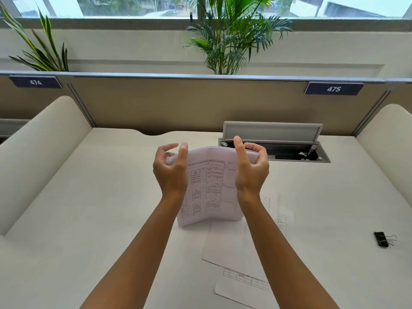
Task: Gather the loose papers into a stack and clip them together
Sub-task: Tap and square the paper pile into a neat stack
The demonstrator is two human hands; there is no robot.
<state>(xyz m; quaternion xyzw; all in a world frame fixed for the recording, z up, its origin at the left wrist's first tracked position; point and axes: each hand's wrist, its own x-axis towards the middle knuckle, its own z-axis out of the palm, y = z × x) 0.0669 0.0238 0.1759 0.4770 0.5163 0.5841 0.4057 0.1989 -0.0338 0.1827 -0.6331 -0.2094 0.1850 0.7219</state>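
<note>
A dark blue rectangular plate with white digits (35,82), fixed to the beige partition at ten o'clock, reads "474". A matching dark blue number plate (333,88) on the same partition at two o'clock reads "475". The white printed sheet with a ruled table (211,186), held upright at the centre, carries a bold heading and cell text too blurred to read.

Soft daylight from the window (133,6); wide-angle bending at edges.
</note>
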